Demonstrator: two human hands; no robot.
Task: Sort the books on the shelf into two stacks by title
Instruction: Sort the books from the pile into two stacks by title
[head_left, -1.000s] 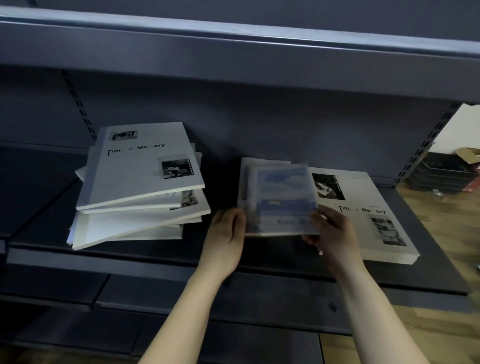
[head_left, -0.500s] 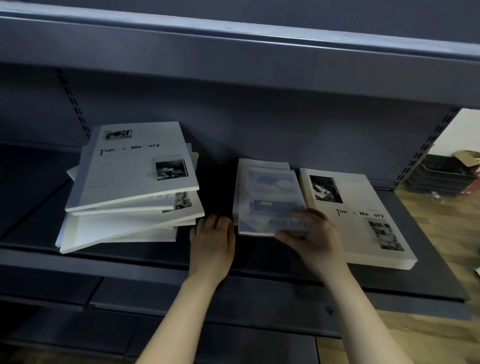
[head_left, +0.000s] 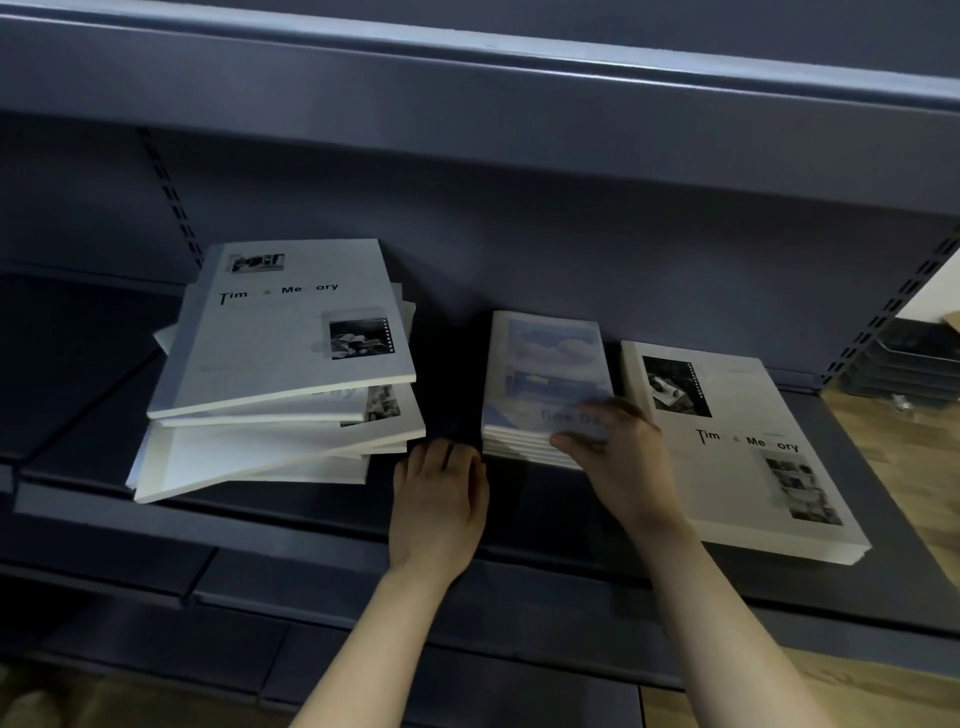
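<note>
A slanted pile of white "Time & Memory" books (head_left: 291, 332) lies at the left of the dark shelf (head_left: 260, 525). In the middle is a neat stack of blue "Fine Day" books (head_left: 550, 364). Another white "Time & Memory" book (head_left: 737, 467) lies flat to its right, touching it. My right hand (head_left: 618, 462) rests its fingers on the front right corner of the top blue book. My left hand (head_left: 436, 499) lies flat on the shelf between the white pile and the blue stack, holding nothing.
The upper shelf's front lip (head_left: 467, 67) overhangs the books. Slotted uprights (head_left: 171, 197) run up the back panel. Black stacked trays (head_left: 914, 364) and wooden floor (head_left: 893, 441) show at the far right. A lower shelf (head_left: 156, 623) is below.
My right hand has lowered the blue book onto the middle stack. My left hand came away from that book and settled on the shelf.
</note>
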